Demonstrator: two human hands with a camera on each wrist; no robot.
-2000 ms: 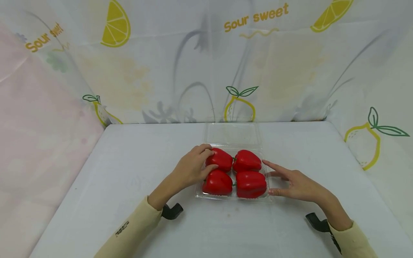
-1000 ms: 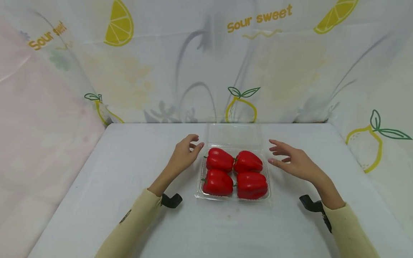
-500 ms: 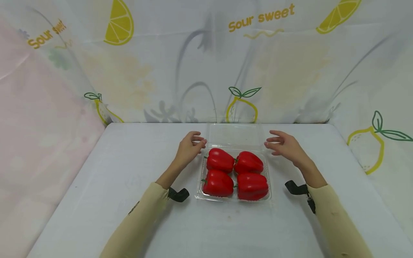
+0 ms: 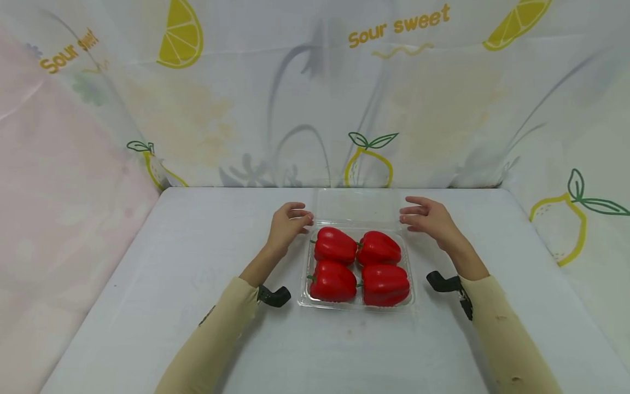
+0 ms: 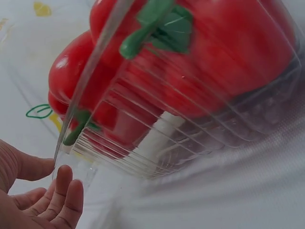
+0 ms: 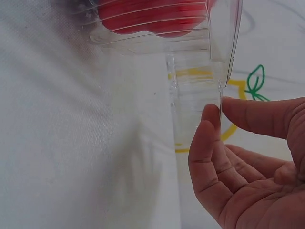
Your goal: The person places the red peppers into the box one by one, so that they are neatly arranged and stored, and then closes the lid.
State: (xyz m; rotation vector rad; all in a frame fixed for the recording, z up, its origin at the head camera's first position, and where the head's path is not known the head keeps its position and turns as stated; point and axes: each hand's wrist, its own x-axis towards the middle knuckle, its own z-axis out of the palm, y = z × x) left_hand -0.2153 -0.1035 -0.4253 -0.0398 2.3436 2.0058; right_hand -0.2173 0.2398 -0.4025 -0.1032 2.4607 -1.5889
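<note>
Several red bell peppers [image 4: 385, 285] with green stems lie in a clear plastic clamshell container [image 4: 356, 308] in the head view. Its see-through lid [image 4: 356, 205] is folded back toward the rear wall. At the lid's left edge, near the hinge, my left hand [image 4: 287, 227] pinches the thin plastic between thumb and fingers. My right hand [image 4: 432, 219] does the same on the right side. Both wrist views show the thumb on one side of the clear edge and fingertips on the other. Ribbed container walls and a red pepper [image 5: 228, 52] fill much of the left wrist view.
The container stands on a white table [image 4: 197, 262]. Behind it rises a cloth backdrop [image 4: 433, 98] printed with lemons and lettering. Each forearm, in a pale yellow sleeve [image 4: 216, 334], carries a black wrist mount [image 4: 274, 296].
My left hand has left the peppers and gone back to the lid's left edge. My right hand has moved from the container's right side to the lid's right edge. The peppers stay put.
</note>
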